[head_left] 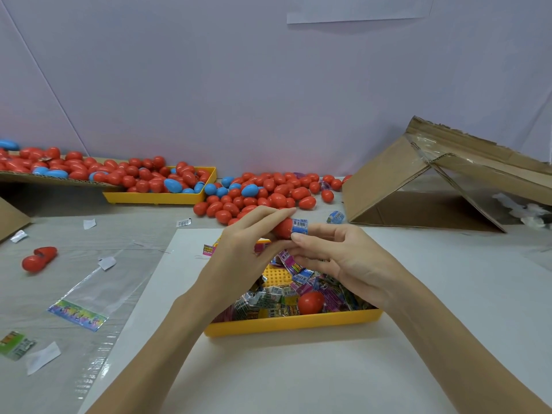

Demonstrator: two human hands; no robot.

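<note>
While both hands meet just above the far edge of the near yellow tray (292, 322), the left hand (239, 249) grips a red egg shell (282, 228), fingers (268, 215) curled round it from above and below. Right hand (337, 258) pinches a blue barcode packet (300, 227) at the shell's right end, thumb and forefinger closed on it, other fingers loosely bent. Packet touches the shell; cannot tell how far in it sits. Shell and packet are in the air over the tray's far rim.

Inside the tray: a heap of small printed packets (268, 300) and one red egg (310, 303) near its front wall. The tray sits on a white sheet (298, 369) on the bench (59, 234).

Beyond the tray: a loose pile of red and blue eggs (268, 192), plus one stray blue packet (336, 217). Beyond and left of the tray: a second yellow tray (158, 198) full of eggs. Beyond and right: a torn cardboard box (418, 198) lying on its side. Left of the tray: a clear plastic bag (89, 294) flat on the bench; further left, an opened red egg (38, 258).
</note>
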